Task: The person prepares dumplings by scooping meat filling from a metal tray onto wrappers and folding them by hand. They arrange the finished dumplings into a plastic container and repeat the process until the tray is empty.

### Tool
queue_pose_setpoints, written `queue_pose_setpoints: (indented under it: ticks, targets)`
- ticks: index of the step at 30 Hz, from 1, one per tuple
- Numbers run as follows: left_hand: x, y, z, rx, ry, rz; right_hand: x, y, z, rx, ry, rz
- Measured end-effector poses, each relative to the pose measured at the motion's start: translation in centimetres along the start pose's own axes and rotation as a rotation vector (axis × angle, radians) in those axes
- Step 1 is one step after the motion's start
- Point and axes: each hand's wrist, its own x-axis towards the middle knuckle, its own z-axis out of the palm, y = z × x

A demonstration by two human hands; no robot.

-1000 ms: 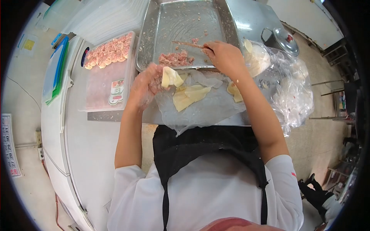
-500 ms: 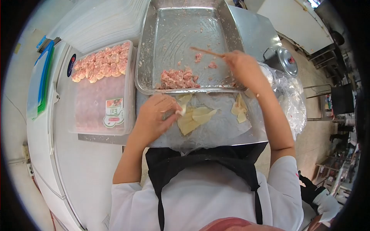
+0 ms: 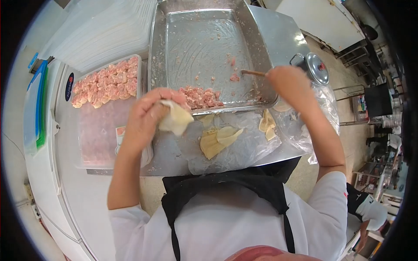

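My left hand (image 3: pixel 150 111) is closed round a pale dough wrapper (image 3: pixel 175 118), near the front left corner of the metal tray (image 3: pixel 209 106). A wooden stick (image 3: pixel 254 73) is gripped in my right hand (image 3: pixel 289 85), above the tray's right side. A heap of minced meat (image 3: pixel 200 96) lies at the tray's near left, with small bits scattered further right. Several loose wrappers (image 3: pixel 213 142) rest on a plastic sheet (image 3: pixel 244 150) before the tray, and more wrappers (image 3: pixel 267 125) lie to the right.
At the left, a clear container (image 3: pixel 98 139) holds rows of filled dumplings (image 3: pixel 106 82). A lidded pot (image 3: pixel 317 68) stands at the right beside crumpled plastic (image 3: pixel 326 104). Stacked clear lids (image 3: pixel 115 32) are at the back left. Another person (image 3: pixel 372 213) is at the lower right.
My left hand has moved left and now has a wrapper lifted in it. My right hand has moved right with the stick. The view has shifted slightly.
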Motion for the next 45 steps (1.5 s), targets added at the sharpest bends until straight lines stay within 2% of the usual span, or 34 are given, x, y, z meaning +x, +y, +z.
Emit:
queue_pose_setpoints:
  ticks: [2,3,6,8,10,11,12,13,14,15,17,18,20,21,22,23,24,25,26,27,28,29,30,32,33,35,36,38,40,41,42,43,44,45]
  targets:
    - [2.0,1.0,-1.4,0.191,-0.121,0.055,-2.1,-2.8,0.8,0.201,0.161,-0.288]
    - [2.9,1.5,-1.4,0.19,-0.123,0.055,-2.8,-4.6,-1.4,0.217,-0.073,-0.282]
    - [5.2,2.2,-1.6,0.293,-0.154,0.14,-1.7,-2.5,-3.6,0.184,-0.04,-0.18]
    - [6.1,1.5,-1.9,0.366,-0.073,0.106,0.9,0.7,-1.4,0.143,0.033,-0.13]
    - [6.2,0.9,-2.0,0.324,-0.016,0.059,3.6,3.1,3.0,0.062,0.36,-0.095]
    - [6.4,0.7,-2.1,0.289,0.038,0.011,3.8,2.6,3.6,0.056,0.36,-0.093]
    - [6.6,0.3,-2.6,0.285,0.036,0.016,4.4,1.6,3.9,0.036,0.252,-0.042]
    - [6.8,-0.1,-3.3,0.087,0.102,-0.108,4.9,0.2,3.4,0.014,0.143,0.007]
    - [6.9,-0.5,-3.7,-0.114,0.167,-0.236,4.5,-1.6,3.0,-0.023,0.13,0.008]
    - [6.9,-0.5,-3.7,-0.123,0.167,-0.238,3.2,-3.8,1.8,-0.059,0.116,0.008]
    - [6.9,0.1,-3.8,-0.29,0.187,-0.056,0.8,-6.3,-0.1,0.072,0.047,-0.295]
    - [7.0,0.0,-4.0,-0.294,0.189,-0.05,0.7,-6.1,-0.8,0.066,0.048,-0.297]
    - [7.1,-0.4,-4.7,-0.174,0.108,-0.063,0.5,-5.2,-2.0,0.171,0.111,-0.429]
    - [7.0,-0.4,-4.6,-0.176,0.11,-0.063,1.2,-3.9,-2.6,0.218,0.098,-0.33]
    - [7.0,-0.4,-4.4,0.031,0.135,-0.062,2.5,-2.8,-2.3,0.217,0.098,-0.332]
    - [6.9,-0.4,-4.3,0.238,0.157,-0.065,3.9,-1.7,-1.7,0.11,0.071,-0.215]
    - [6.9,-1.0,-4.3,0.236,0.153,-0.07,4.3,-1.2,-1.1,0.004,0.042,-0.097]
    - [7.1,-1.9,-4.4,-0.09,0.114,-0.081,3.6,-2.3,0.2,0.058,0.153,-0.161]
    - [7.3,-2.3,-4.5,-0.415,0.076,-0.088,2.9,-3.0,0.8,0.055,0.156,-0.162]
    - [7.2,-2.2,-4.6,-0.419,0.076,-0.088,1.9,-4.9,-0.2,0.163,0.033,-0.27]
    - [7.1,-2.0,-4.7,-0.601,0.0,-0.064,1.1,-5.9,-1.2,0.27,-0.091,-0.373]
    - [7.0,-1.7,-4.8,-0.78,-0.078,-0.039,0.6,-5.5,-2.4,0.161,-0.105,-0.378]
    - [7.0,-1.4,-4.6,-0.782,-0.081,-0.043,0.6,-4.0,-3.1,0.162,-0.109,-0.374]
    - [7.0,-0.9,-3.8,-0.372,0.075,0.011,0.9,-0.3,-3.8,0.073,0.067,-0.269]
    - [7.0,-0.9,-3.6,-0.372,0.069,0.011,0.5,0.1,-4.3,0.072,0.067,-0.264]
    - [6.9,-1.0,-3.3,-0.355,0.151,0.041,-0.3,0.2,-5.0,-0.234,-0.179,-0.193]
    - [6.9,-0.9,-3.2,-0.359,0.151,0.039,-1.1,-0.6,-5.2,-0.236,-0.182,-0.194]
    - [7.4,-0.5,-2.9,-0.604,0.185,-0.073,-2.8,-2.8,-5.6,-0.073,-0.111,-0.209]
    - [8.0,-1.0,-3.1,-0.685,0.199,-0.079,-2.1,-4.0,-5.1,-0.015,-0.179,-0.229]
    - [8.1,-1.4,-3.1,-0.762,0.217,-0.087,-1.6,-4.8,-4.2,0.135,-0.152,-0.263]
    - [8.0,-2.0,-3.3,-0.765,0.217,-0.083,-1.0,-5.5,-3.8,0.285,-0.124,-0.298]
    - [7.8,-2.6,-3.5,-0.601,0.241,-0.047,-0.3,-6.0,-3.8,0.305,-0.247,-0.237]
    - [7.8,-3.0,-3.8,-0.437,0.266,-0.012,0.1,-5.2,-4.1,0.305,-0.247,-0.236]
    - [7.8,-3.2,-4.3,-0.438,0.266,-0.017,0.5,-3.8,-4.8,0.288,-0.194,-0.241]
